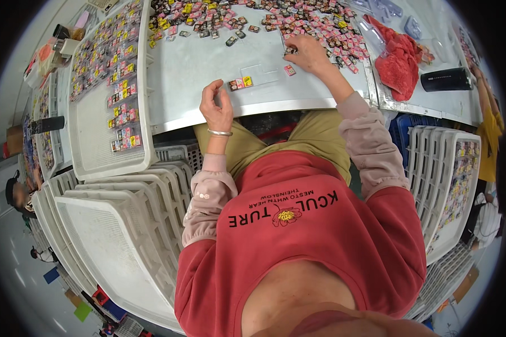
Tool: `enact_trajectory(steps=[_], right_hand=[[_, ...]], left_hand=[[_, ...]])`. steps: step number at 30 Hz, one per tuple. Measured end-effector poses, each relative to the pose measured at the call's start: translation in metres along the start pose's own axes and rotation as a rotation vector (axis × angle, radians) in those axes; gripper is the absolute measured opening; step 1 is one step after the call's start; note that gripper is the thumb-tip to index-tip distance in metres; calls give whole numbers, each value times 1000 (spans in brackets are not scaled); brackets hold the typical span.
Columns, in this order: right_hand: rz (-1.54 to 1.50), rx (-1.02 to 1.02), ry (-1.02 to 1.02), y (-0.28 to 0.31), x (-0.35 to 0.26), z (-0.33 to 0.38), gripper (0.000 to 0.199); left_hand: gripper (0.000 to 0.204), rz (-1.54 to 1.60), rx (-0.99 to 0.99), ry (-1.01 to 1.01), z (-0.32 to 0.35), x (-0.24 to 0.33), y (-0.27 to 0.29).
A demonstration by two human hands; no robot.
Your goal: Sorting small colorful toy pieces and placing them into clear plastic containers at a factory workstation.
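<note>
Far out to the left of both hands, a white tray (104, 151) lies on the table edge, with small coloured packets (123, 115) set in rows along its right side. Below it, stacked white crates (123, 224) lean against each other.

The left hand (217, 106) hangs over the near edge of the grey table (197, 67), fingers curled loosely inward with nothing visible between them; whether it holds anything small cannot be told. A silver bangle (220, 133) circles its wrist. Just to the right of this hand, 3 little packets (240, 83) sit touching in a short row on the table.

Further right and farther away, the right hand (307, 53) is stretched out, palm down, its fingertips (289, 50) pressed on packets at the near rim of a big loose pile (298, 22). It pinches at them, but a firm grasp cannot be made out. 1 pink packet (289, 70) lies alone just below that hand.

Right of the right hand, well apart, a red cloth (399, 62) is bunched on the table, and beyond it lies a black cylinder (447, 80).
</note>
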State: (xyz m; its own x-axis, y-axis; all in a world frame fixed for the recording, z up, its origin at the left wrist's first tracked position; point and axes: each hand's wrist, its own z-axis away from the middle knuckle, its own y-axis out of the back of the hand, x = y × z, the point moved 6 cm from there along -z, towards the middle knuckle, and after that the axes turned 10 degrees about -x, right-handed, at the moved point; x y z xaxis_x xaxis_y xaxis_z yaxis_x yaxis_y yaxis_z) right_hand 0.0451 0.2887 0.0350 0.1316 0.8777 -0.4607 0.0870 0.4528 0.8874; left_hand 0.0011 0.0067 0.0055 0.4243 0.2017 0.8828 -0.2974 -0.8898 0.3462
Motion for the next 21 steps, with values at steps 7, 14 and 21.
enact_trajectory(steps=[7,14,21], right_hand=[[80,190,92,5,8,9,23],[-153,213,52,27,16,14,28],[-318,101,61,41,17,53,28]], left_hand=[[20,-47,-39,-18,3,4,-3],[18,-98,-10,-54,-1,12,-3],[20,-189,-24,-138,-1,24,-5]])
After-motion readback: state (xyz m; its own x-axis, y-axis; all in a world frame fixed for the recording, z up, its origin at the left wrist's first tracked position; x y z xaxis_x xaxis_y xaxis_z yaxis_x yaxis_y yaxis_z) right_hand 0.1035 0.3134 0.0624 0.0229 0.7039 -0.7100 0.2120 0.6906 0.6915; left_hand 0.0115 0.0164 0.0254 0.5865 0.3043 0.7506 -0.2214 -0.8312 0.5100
